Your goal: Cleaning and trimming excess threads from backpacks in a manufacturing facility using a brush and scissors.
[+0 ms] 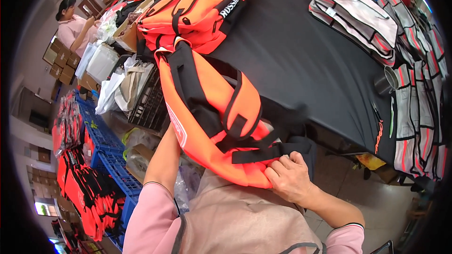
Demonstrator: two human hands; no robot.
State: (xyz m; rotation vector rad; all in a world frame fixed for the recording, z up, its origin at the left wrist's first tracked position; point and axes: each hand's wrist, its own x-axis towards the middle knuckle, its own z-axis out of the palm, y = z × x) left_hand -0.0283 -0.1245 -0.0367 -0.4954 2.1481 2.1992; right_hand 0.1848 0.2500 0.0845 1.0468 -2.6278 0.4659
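An orange-red backpack (200, 127) with black straps and edging hangs tilted between my arms, just in front of the table. My right hand (289, 174) is closed on its lower right edge, beside a wide black strap (256, 154). On the left side my forearm (165, 155) passes behind the backpack. That hand is hidden, so its fingers cannot be seen. The backpack's upper end touches a stack of similar orange backpacks (188, 7) on the table.
A black-covered table (292, 37) reaches away ahead. White-grey bags (353, 19) and grey striped pieces (414, 108) lie to the right, near scissors (376, 110). Blue crates (106, 131) and piled orange bags (84, 193) stand left. A person (73, 26) works far left.
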